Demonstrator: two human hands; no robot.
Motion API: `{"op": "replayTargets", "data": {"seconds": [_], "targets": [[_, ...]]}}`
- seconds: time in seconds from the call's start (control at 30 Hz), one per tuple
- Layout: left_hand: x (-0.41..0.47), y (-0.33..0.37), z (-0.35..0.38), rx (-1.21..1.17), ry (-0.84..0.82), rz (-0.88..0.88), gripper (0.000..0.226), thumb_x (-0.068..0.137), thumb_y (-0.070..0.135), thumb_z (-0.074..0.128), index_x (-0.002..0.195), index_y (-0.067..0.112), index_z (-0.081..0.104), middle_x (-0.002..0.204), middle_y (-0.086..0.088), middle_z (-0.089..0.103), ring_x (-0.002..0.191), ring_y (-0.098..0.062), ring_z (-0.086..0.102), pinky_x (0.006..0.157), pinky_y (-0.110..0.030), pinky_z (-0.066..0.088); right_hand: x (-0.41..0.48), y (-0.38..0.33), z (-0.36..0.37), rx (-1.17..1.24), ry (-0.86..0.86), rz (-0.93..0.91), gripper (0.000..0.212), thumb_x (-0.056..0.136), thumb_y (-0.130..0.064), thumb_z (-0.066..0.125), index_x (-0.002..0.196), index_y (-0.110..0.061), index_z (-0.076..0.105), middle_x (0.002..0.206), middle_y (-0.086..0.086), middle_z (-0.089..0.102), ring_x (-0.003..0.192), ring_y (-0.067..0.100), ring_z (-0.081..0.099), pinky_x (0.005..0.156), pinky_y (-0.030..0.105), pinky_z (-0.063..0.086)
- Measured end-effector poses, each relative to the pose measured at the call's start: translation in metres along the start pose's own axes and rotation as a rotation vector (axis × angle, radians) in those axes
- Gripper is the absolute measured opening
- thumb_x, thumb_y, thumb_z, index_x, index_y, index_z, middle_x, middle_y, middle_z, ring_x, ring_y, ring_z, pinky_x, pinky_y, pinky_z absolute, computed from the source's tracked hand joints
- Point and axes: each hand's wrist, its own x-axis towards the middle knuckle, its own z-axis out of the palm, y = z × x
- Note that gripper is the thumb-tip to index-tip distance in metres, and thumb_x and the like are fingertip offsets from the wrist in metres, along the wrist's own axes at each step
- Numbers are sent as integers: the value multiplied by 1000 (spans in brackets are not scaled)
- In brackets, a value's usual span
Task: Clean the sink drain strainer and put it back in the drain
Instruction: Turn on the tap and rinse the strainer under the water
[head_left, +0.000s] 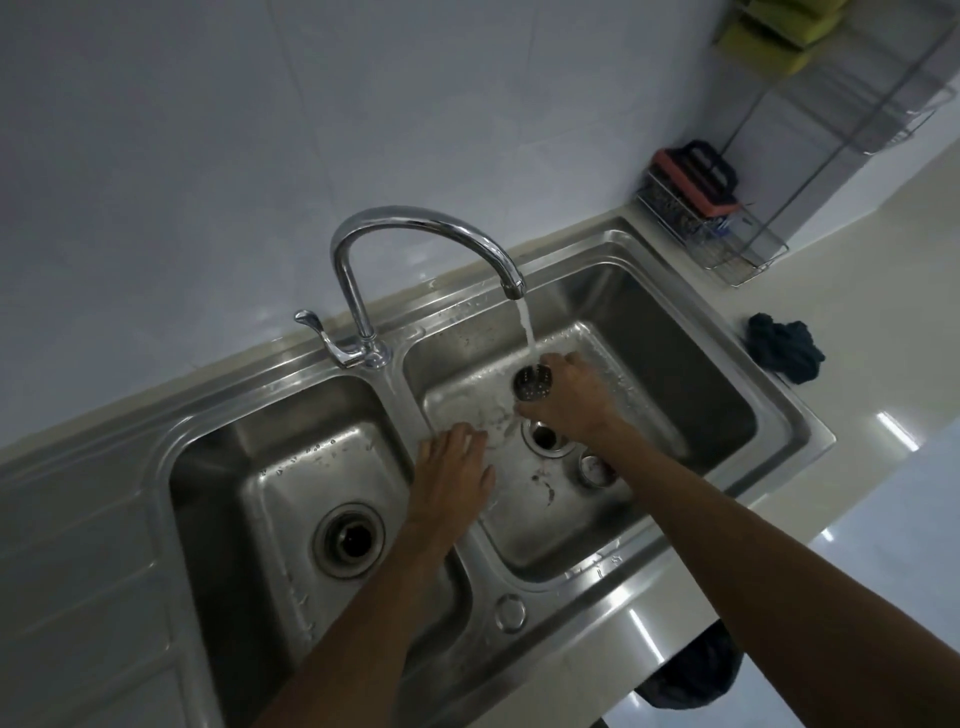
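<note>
My right hand (569, 397) grips a perforated steel drain strainer (532, 383) over the right basin, held directly under the running stream from the faucet (511, 283). Water pours into the strainer's cup. Just below it the right basin's drain hole (544, 438) stands uncovered. My left hand (453, 475) rests flat, fingers spread and holding nothing, on the divider between the two basins. A small round metal piece (595, 467) lies on the basin floor near the drain.
The double steel sink (675, 270) has a left basin with its own drain (348, 539). A dark cloth (784, 351) lies on the counter to the right. A wire rack (727, 244) holding a scrub brush stands in the back corner.
</note>
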Motion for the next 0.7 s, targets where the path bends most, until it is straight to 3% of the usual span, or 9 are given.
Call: {"op": "replayTargets", "data": {"seconds": [0.1,0.23,0.33,0.4,0.47,0.57,0.63,0.7], "targets": [[4,3,14,18,-36,36,53,102,47,46,147,19,45,149,-6,47,134,-23,46,111,-42,35,6,6,2,92,82,61,85,72,-58,81,138,-15,49,126,11,54,112,28,56,92,34,45],[3,2,21,-65,-10,19,55,96,51,54,141,20,55,139,-2,56,126,-21,52,109,-39,36,-6,13,20,59,-3,-81,87,71,-56,83,139,-14,49,124,9,55,112,27,57,94,37,51],[5,9,24,-129,64,-65,53,90,52,60,132,20,62,132,0,61,120,-21,58,105,-39,39,3,21,20,187,47,20,80,71,-54,83,134,-15,52,120,6,57,106,20,57,90,32,50],[7,11,27,-102,94,-81,52,90,53,59,129,19,64,129,1,63,117,-20,60,103,-39,41,13,20,19,475,71,162,67,70,-49,84,123,-16,59,110,1,66,95,13,65,79,26,53],[7,12,30,-68,109,-86,49,92,52,54,126,19,66,127,1,64,115,-20,60,102,-40,42,17,17,20,989,-14,369,66,68,-42,87,121,-9,63,103,7,74,87,17,74,70,27,57],[7,12,34,-77,139,-103,44,91,46,55,122,19,69,122,1,66,111,-20,61,101,-39,43,6,21,30,1722,-214,670,63,64,-34,92,114,-3,70,102,17,73,90,27,73,81,40,60],[7,13,37,-89,165,-102,40,91,43,57,119,19,71,120,2,66,109,-19,61,100,-38,43,1,27,39,1999,-267,792,62,71,-32,88,121,-3,67,117,19,66,104,30,67,85,41,59],[7,12,39,-88,187,-101,35,91,40,57,115,19,72,118,3,65,106,-18,61,98,-37,43,1,31,45,2127,-285,846,66,78,-37,81,130,-3,60,127,20,58,105,29,63,76,36,59]]}}
